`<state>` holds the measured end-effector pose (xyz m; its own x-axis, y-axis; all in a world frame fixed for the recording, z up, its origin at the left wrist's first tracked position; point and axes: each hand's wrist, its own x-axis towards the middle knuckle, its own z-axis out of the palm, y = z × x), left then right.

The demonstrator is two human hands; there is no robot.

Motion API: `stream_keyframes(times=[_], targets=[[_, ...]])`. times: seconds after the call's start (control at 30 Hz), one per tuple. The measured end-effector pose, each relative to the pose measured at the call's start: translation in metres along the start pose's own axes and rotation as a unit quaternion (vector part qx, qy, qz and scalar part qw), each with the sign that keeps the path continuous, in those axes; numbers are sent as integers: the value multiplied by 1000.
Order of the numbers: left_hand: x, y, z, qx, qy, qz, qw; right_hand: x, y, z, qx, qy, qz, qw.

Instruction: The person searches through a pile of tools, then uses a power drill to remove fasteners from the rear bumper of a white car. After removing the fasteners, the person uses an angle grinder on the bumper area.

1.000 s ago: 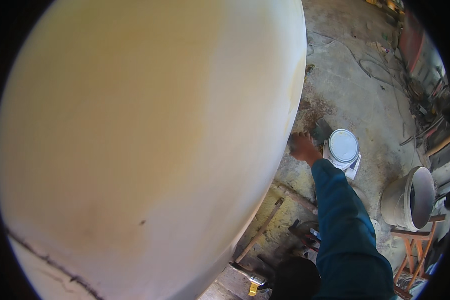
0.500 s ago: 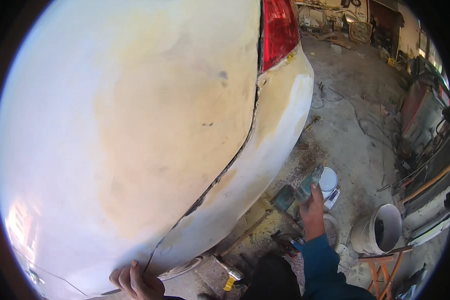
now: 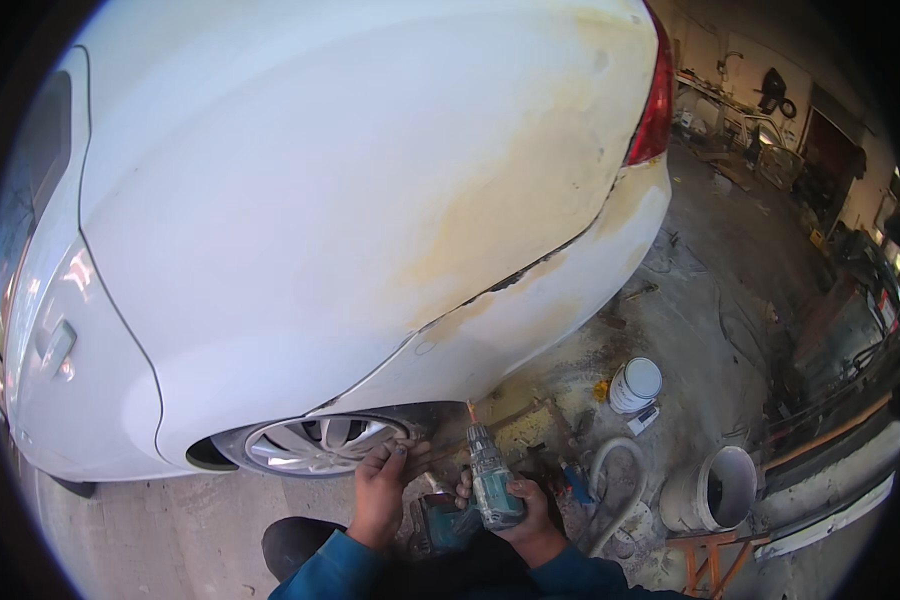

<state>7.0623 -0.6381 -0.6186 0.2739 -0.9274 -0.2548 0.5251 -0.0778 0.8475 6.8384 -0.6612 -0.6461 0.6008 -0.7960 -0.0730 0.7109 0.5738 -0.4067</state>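
Note:
My right hand (image 3: 532, 518) is wrapped round a teal and grey cordless drill (image 3: 492, 485), low in the middle of the view. The drill's chuck points up and away, with a thin orange-tipped bit (image 3: 472, 412) in it. To the left of the drill is my left hand (image 3: 380, 488), its fingers curled and pinched together in front of the car's rear wheel (image 3: 325, 442). Whatever those fingers may hold is too small to make out. Beyond both hands stands the white car (image 3: 300, 230), with yellowish filler patches (image 3: 500, 225) on its rear panel and bumper (image 3: 530, 325).
A white bucket (image 3: 634, 385) stands right of the bumper, and a larger dirty pail (image 3: 715, 492) is nearer on the right, by a wooden stand (image 3: 712, 562). A pale hose (image 3: 620, 480) curves over the floor near the drill. Car panels (image 3: 840, 470) lean at far right.
My left hand has left the bumper seam and is now by the wheel. My right hand has brought the drill inward, beside it. The view has shifted left along the car.

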Motion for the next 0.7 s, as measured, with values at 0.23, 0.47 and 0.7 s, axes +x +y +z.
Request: stream_keyframes(times=[0.23, 0.47, 0.7], targets=[[-13, 4, -15, -291, -57, -34, 954, 7, 32, 32, -77, -92, 101, 988], [-12, 5, -6, -302, 20, 10, 953, 16, 40, 32, -88, -106, 173, 975], [-8, 24, -26, -322, 144, 83, 932, 4, 74, -5, 102, -91, 144, 980]])
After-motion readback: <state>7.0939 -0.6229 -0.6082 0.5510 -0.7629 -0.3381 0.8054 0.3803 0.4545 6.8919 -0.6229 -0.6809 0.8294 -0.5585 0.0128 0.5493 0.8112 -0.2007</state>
